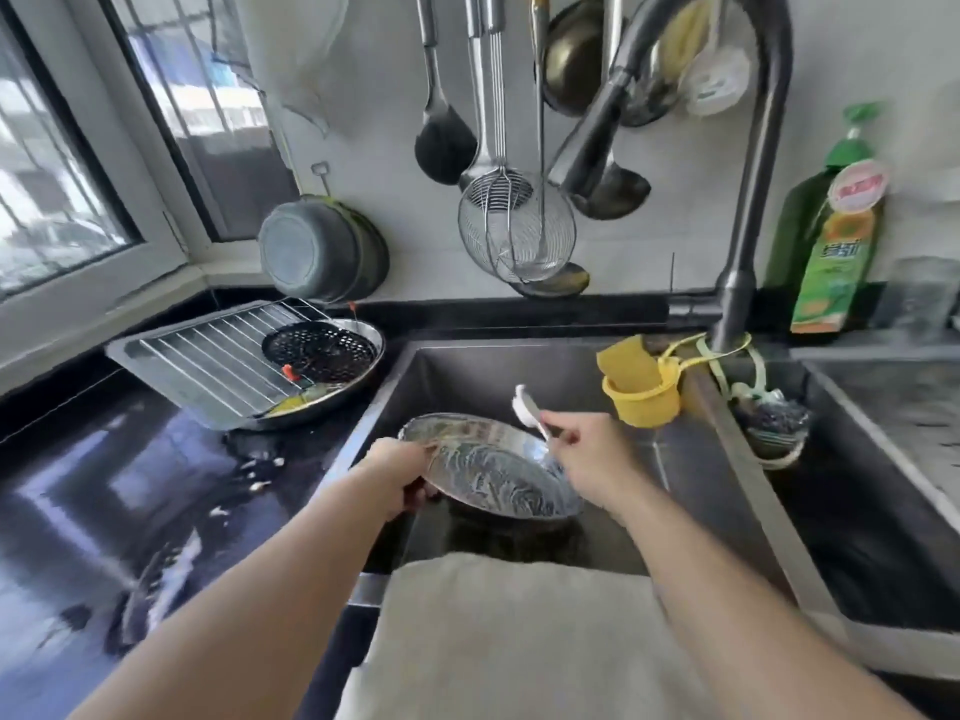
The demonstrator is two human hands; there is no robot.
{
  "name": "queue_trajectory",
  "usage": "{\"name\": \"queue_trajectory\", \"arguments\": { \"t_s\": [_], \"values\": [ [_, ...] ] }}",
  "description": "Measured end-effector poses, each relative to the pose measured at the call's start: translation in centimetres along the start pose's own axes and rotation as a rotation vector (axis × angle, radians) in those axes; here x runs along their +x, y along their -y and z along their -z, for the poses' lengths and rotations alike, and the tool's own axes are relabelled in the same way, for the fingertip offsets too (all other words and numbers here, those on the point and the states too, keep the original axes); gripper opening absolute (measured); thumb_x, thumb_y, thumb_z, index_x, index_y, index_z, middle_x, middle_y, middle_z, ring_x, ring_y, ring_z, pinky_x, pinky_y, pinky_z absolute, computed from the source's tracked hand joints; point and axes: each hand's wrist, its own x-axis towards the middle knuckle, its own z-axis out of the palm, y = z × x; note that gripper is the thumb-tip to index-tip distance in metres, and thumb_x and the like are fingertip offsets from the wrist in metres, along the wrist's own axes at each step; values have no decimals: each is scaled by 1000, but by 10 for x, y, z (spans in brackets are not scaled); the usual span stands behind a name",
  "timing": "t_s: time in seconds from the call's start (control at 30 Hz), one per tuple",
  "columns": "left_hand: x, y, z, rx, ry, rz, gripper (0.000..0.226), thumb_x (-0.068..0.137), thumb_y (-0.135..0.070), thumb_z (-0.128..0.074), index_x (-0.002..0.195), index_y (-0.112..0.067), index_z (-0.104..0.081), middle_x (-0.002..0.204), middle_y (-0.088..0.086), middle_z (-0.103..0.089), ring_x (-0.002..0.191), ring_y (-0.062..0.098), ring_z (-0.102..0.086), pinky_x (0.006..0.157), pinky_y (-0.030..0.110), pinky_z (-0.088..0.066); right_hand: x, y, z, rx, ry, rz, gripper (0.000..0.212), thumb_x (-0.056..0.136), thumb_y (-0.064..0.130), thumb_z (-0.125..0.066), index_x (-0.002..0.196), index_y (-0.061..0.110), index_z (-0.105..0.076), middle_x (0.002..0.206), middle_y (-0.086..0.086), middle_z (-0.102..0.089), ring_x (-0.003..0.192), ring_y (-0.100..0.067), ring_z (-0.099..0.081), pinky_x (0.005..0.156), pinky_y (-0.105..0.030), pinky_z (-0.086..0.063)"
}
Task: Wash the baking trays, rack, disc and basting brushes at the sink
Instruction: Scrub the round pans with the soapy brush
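Note:
Over the sink basin (pixel 467 371) my left hand (pixel 397 472) grips the left rim of a round metal tray (pixel 488 470) streaked with soapy foam and tilted toward me. My right hand (pixel 587 454) pinches the handle of a white basting brush (pixel 527 407), whose head points up and left above the tray's far rim. On the counter to the left lies a rectangular baking tray (pixel 156 356) with a wire rack (pixel 223 350) on it. Beside it a black perforated disc (pixel 319 350) rests in another round metal tray (pixel 363 371), along with an orange-tipped brush (pixel 291 374).
The faucet (pixel 597 148) arches over the basin from the right. A yellow holder with a sponge (pixel 639 387) hangs on the sink divider, a scourer (pixel 774 418) beyond it. Green detergent bottle (pixel 831 241) stands at the back right. Ladles and strainers hang on the wall. A beige towel (pixel 509 641) drapes the front edge.

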Motion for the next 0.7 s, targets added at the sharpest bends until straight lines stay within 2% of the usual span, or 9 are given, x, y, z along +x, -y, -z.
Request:
{"name": "queue_trajectory", "arguments": {
  "t_s": [0.1,0.17,0.23,0.3,0.33,0.43,0.53,0.6,0.7],
  "values": [
    [25,15,-5,84,64,76,19,99,2,-53,84,-5,-62,58,8,-59,31,10,-50,32,15,-36,5,-10,-4,12,28,-8,42,94,1,-60,128,23,-71,71,16,-65,66,-12,-61,64,-30,-50],
    [35,21,-8,110,163,142,21,100,7,-51,86,-5,-62,66,9,-62,45,14,-60,34,20,-47,3,-15,-3,-26,94,-45,42,94,3,-58,126,25,-72,90,-1,-75,78,-24,-66,71,-33,-51],
    [37,24,-9,162,276,196,22,96,15,-49,87,1,-63,62,12,-67,65,23,-66,54,31,-62,2,-20,-1,-49,142,-104,42,96,6,-57,129,29,-70,96,-9,-75,73,-25,-60,70,-32,-48],
    [37,27,-8,208,329,205,20,93,18,-51,85,5,-64,58,13,-66,67,27,-67,76,40,-64,4,-24,2,-60,141,-140,44,96,7,-57,132,29,-68,103,-10,-74,73,-23,-57,73,-36,-51],
    [35,28,-8,213,329,203,19,93,17,-50,84,5,-63,59,14,-66,64,27,-67,77,41,-63,5,-25,2,-57,134,-154,44,96,7,-57,132,29,-68,106,-9,-73,74,-22,-56,76,-38,-53],
    [32,31,-5,202,303,172,14,93,13,-50,89,6,-60,79,21,-62,73,35,-65,80,44,-63,3,-24,0,-63,148,-182,43,96,5,-58,133,26,-67,95,-4,-69,71,-20,-54,74,-36,-49],
    [27,23,-4,197,253,87,20,93,15,-45,83,1,-55,66,17,-54,66,29,-56,76,44,-53,0,-21,-2,-84,182,-182,43,96,4,-60,131,27,-68,92,-5,-67,69,-18,-53,74,-36,-50],
    [16,8,-3,184,225,-21,17,96,9,-47,87,-1,-58,69,15,-60,61,27,-63,75,40,-61,0,-21,-2,-103,187,-184,43,96,4,-60,132,25,-68,95,-7,-68,69,-18,-54,75,-38,-53],
    [-8,-13,6,68,273,-161,18,96,4,-47,96,-3,-64,82,20,-66,64,27,-72,85,52,-63,-3,-18,-3,-155,184,-196,44,96,2,-61,136,20,-65,78,7,-55,67,-15,-52,73,-36,-51]
  ]
}}
